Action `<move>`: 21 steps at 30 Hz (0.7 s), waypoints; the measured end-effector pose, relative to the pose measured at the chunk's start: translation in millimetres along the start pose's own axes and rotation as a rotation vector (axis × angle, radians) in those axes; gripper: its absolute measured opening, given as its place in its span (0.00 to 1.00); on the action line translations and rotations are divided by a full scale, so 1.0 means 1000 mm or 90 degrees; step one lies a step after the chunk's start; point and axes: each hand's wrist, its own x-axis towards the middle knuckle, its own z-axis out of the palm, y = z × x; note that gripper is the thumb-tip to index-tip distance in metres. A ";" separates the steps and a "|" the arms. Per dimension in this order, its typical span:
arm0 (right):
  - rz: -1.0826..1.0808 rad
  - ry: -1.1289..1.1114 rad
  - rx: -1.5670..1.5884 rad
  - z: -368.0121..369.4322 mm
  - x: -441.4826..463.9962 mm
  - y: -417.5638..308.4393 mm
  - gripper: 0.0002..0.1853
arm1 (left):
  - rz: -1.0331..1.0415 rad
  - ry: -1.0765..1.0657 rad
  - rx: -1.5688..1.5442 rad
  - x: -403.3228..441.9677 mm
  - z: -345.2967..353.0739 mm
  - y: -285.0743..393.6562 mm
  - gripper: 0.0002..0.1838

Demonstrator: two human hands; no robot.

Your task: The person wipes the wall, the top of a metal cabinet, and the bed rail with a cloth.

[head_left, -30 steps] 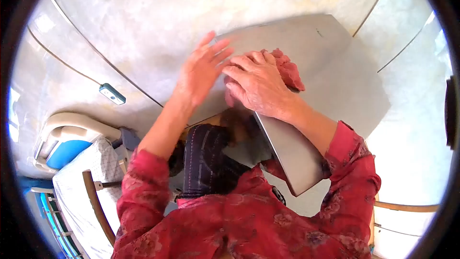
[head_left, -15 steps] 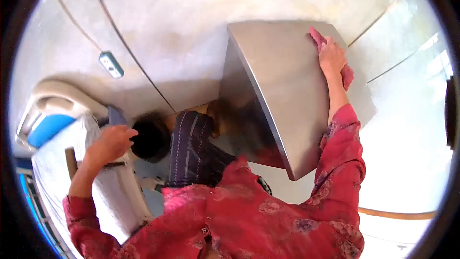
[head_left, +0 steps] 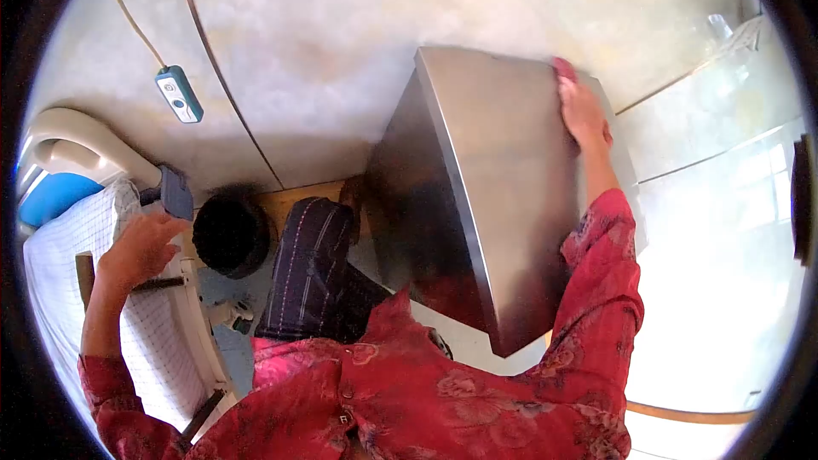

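Note:
A pink cloth shows beyond the fingers of my right hand. That hand presses it against the far right edge of a stainless-steel cabinet, and most of the cloth is hidden under the palm. The cabinet's brushed top faces up at me; its dark side falls away to the left. My left hand is held out over the edge of a bed, fingers loosely stretched and holding nothing. Just beyond its fingertips is a grey bracket-like piece at the end of the bed's headboard.
On the left stands the bed with a checked white sheet and a beige-and-blue headboard. A black round bin sits on the floor by the wall. A corded control box hangs on the pale wall.
My right hand has shifted slightly, with less cloth showing around it. My left hand has moved left and down towards the bed. The whole view has swung a little right.

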 end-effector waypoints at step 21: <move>0.061 0.051 0.241 0.029 0.050 0.012 0.17 | -0.157 -0.045 -0.032 0.019 0.037 -0.058 0.29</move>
